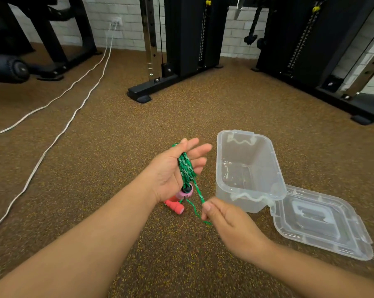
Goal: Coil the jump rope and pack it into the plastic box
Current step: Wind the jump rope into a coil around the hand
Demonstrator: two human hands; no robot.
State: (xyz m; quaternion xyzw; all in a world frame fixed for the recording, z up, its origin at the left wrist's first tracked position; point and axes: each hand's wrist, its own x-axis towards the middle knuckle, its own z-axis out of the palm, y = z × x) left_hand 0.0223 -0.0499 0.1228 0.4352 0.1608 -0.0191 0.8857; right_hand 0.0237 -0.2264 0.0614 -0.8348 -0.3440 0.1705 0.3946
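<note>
A green-and-white jump rope (186,168) is wound in several loops around my left hand (173,171), which is palm up with fingers spread. A pink handle (185,193) hangs below that palm, and a red handle (175,206) lies on the floor under it. My right hand (222,220) pinches a loose strand of the rope just below and right of the coil. The clear plastic box (276,168) stands empty on the floor to the right, its lid (319,220) hinged open and lying flat beside it.
Speckled brown rubber flooring (117,147) runs all round. Black gym machine frames (181,50) stand at the back and right. Two white cables (59,130) trail across the floor on the left. A padded roller (7,68) sits far left.
</note>
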